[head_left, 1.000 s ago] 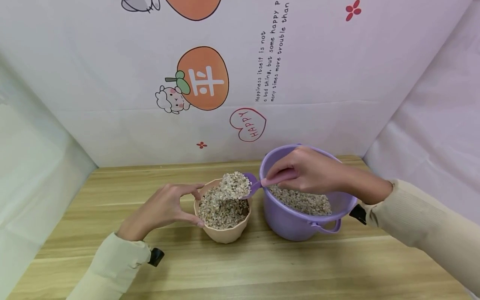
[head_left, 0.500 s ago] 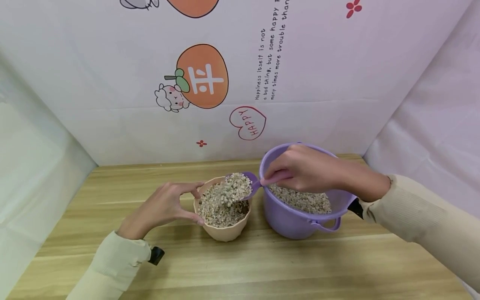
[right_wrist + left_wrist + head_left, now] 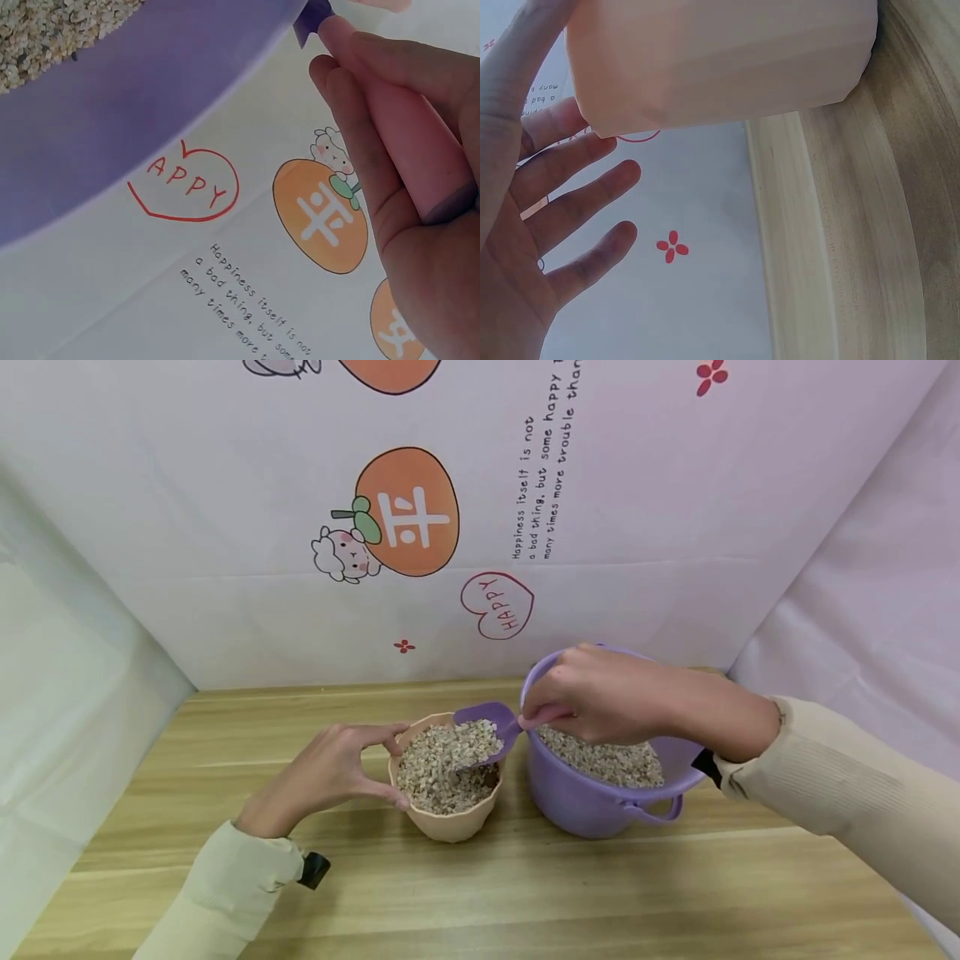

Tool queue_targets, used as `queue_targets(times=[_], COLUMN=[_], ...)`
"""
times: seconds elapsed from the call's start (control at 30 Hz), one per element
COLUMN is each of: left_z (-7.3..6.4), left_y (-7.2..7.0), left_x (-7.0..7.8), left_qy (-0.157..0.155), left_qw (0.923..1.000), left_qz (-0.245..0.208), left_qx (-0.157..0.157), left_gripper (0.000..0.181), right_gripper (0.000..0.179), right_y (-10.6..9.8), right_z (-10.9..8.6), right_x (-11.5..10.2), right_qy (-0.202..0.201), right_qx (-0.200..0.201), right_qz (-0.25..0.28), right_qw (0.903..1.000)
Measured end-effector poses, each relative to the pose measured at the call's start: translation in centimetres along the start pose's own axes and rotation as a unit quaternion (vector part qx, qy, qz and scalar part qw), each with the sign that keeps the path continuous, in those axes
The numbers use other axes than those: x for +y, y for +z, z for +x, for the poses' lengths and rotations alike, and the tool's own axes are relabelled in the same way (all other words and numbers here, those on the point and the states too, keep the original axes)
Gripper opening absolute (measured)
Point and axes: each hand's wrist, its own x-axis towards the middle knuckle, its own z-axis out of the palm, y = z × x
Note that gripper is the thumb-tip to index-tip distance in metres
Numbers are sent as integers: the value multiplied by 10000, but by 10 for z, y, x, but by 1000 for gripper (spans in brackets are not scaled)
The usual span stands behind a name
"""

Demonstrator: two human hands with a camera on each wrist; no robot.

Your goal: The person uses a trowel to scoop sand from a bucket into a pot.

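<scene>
My left hand [image 3: 333,772] holds the left side of a cream flowerpot [image 3: 450,828], thumb and index finger at its rim. In the left wrist view the other fingers [image 3: 592,195] are spread beside the pot wall. Pale gravel [image 3: 431,768] fills much of the pot. My right hand [image 3: 603,697] grips the pink handle [image 3: 409,127] of a small scoop. The scoop's purple blade [image 3: 476,712] tilts down over the pot, with some gravel on its lower part. Beneath the right hand stands a lavender bucket [image 3: 581,810] with more gravel [image 3: 607,762] inside.
Pot and bucket stand side by side on a wood-grain table [image 3: 465,910]. A white printed backdrop [image 3: 225,627] rises directly behind them, with pale cloth at both sides. The bucket's carrying handle [image 3: 656,814] hangs down at its front right.
The scoop has tipped further over the pot and gravel has slid off it, baring much of the purple blade. My right hand has turned slightly; the left hand stays at the pot.
</scene>
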Motion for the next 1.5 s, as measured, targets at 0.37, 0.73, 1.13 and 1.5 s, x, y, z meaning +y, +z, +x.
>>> queue_targets(times=[0.37,0.73,1.13,1.5], left_z=[0,0,-1,1], left_y=[0,-2,-3,-3], left_x=[1,3,4,3], left_qy=[-13,-21,-42,85], left_qw=[10000,10000,9999,9999], left_qz=[-68,5,29,48], left_qx=[-31,-96,-157,-75], left_gripper=[80,68,61,68], right_gripper=[24,21,17,8], right_y=[-5,-13,-18,-26], right_z=[-3,-3,-5,-23], right_x=[-2,-8,-8,4], right_qy=[-62,305,280,-166], right_qx=[18,-172,-202,349], right_qz=[-149,-223,-311,209], right_qw=[9999,9991,9989,9990])
